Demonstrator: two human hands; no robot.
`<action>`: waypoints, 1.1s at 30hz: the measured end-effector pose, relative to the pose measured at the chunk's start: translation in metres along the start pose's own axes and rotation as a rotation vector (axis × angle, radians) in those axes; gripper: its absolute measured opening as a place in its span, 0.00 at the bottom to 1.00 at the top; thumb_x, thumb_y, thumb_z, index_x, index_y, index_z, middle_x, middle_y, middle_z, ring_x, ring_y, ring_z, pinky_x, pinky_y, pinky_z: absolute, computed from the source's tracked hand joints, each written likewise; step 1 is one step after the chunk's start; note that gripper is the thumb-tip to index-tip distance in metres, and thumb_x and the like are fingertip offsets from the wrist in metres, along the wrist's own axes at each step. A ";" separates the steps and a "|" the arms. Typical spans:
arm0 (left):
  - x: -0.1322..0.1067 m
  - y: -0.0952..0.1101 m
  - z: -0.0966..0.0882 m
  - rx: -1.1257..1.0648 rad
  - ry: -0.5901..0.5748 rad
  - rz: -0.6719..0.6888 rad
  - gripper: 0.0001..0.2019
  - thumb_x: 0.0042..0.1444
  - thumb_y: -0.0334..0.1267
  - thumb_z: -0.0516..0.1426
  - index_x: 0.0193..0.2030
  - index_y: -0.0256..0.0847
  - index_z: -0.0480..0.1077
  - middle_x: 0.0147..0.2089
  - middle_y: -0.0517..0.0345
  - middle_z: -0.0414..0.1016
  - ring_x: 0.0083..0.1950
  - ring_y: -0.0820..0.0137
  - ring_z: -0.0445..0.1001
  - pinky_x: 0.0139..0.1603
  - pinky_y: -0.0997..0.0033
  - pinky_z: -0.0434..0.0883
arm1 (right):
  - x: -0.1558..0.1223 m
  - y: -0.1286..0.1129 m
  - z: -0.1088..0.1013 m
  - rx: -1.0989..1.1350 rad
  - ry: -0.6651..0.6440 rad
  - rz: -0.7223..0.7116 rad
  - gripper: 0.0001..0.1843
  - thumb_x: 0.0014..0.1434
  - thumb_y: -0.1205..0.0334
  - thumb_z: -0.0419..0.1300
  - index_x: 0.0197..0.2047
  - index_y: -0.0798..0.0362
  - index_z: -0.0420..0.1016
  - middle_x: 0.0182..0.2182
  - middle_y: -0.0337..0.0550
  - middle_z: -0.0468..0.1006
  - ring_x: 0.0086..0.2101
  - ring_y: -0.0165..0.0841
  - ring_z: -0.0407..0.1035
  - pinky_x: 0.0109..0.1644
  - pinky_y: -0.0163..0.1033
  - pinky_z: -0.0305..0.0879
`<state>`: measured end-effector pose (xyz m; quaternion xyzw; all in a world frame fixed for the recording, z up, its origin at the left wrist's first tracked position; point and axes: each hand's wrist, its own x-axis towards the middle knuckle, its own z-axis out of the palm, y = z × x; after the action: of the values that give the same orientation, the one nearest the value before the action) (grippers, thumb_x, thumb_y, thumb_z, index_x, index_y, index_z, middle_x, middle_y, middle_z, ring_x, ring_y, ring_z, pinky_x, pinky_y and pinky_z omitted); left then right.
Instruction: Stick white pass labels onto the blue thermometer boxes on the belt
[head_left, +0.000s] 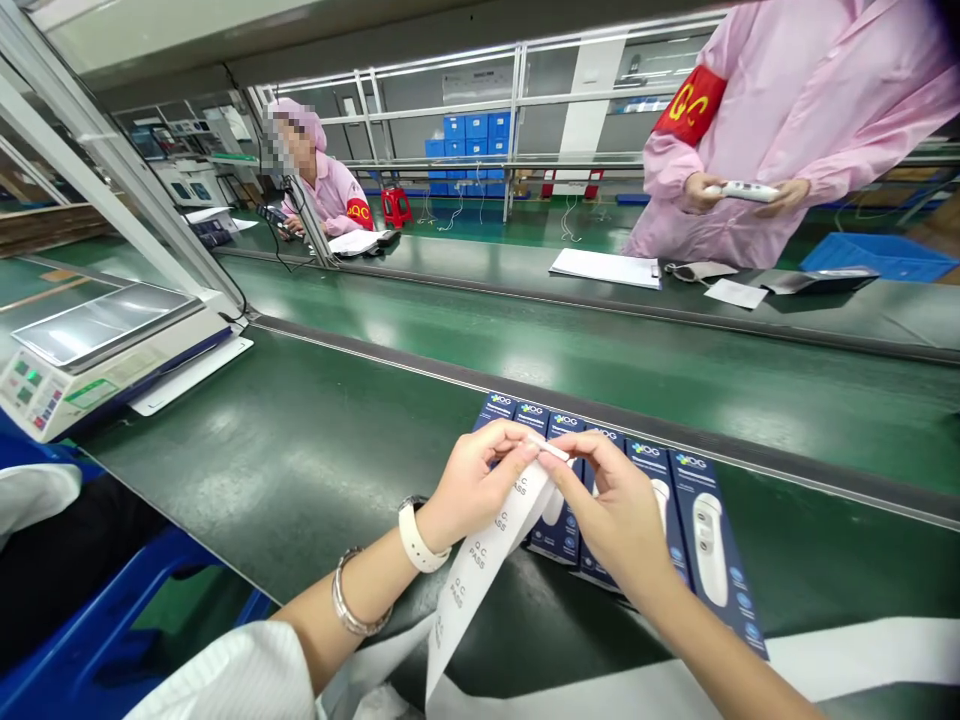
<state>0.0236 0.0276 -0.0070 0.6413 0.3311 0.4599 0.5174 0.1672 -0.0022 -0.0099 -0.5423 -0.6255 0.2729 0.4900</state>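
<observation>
A long white strip of label stickers (478, 553), printed "Q.C. PASS", hangs from my fingers down toward the table's near side. My left hand (480, 478) is closed, thumb and fingers pinching the strip near its top. At the folded upper end of the strip, my right hand (619, 505) pinches too; whether a single sticker has come loose there cannot be made out. Under and behind my hands lies a row of several dark blue thermometer boxes (694, 490), each with a white thermometer pictured on it. My hands hide parts of the middle boxes.
More white strip (862, 655) trails along the near table edge. A weighing scale (97, 345) stands at the left beside a metal post. Across the belt (450, 320), one co-worker (780, 130) holds a white device; another (330, 185) sits farther left. Papers (607, 267) lie opposite.
</observation>
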 end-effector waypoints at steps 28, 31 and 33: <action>0.009 -0.031 -0.023 -0.147 0.280 -0.366 0.11 0.52 0.44 0.56 0.29 0.36 0.67 0.27 0.60 0.68 0.26 0.76 0.64 0.27 0.76 0.61 | 0.038 0.059 -0.041 -0.582 -0.143 0.007 0.21 0.59 0.46 0.46 0.46 0.51 0.66 0.47 0.48 0.68 0.48 0.43 0.60 0.51 0.51 0.55; 0.014 -0.034 -0.037 -0.147 0.267 -0.338 0.11 0.51 0.42 0.56 0.27 0.36 0.68 0.44 0.52 0.72 0.40 0.70 0.70 0.39 0.72 0.65 | 0.044 0.089 -0.069 -0.809 -0.119 0.107 0.30 0.56 0.42 0.46 0.54 0.54 0.62 0.55 0.54 0.59 0.55 0.50 0.52 0.55 0.60 0.48; 0.015 -0.036 -0.041 -0.163 0.270 -0.323 0.10 0.51 0.42 0.56 0.28 0.37 0.69 0.57 0.51 0.63 0.52 0.64 0.66 0.47 0.68 0.63 | 0.039 0.105 -0.086 -0.841 -0.034 0.192 0.36 0.55 0.40 0.46 0.57 0.57 0.58 0.59 0.58 0.53 0.58 0.51 0.46 0.58 0.60 0.42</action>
<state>-0.0079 0.0644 -0.0360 0.4688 0.4575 0.4779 0.5853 0.2916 0.0457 -0.0571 -0.7460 -0.6370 0.0476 0.1883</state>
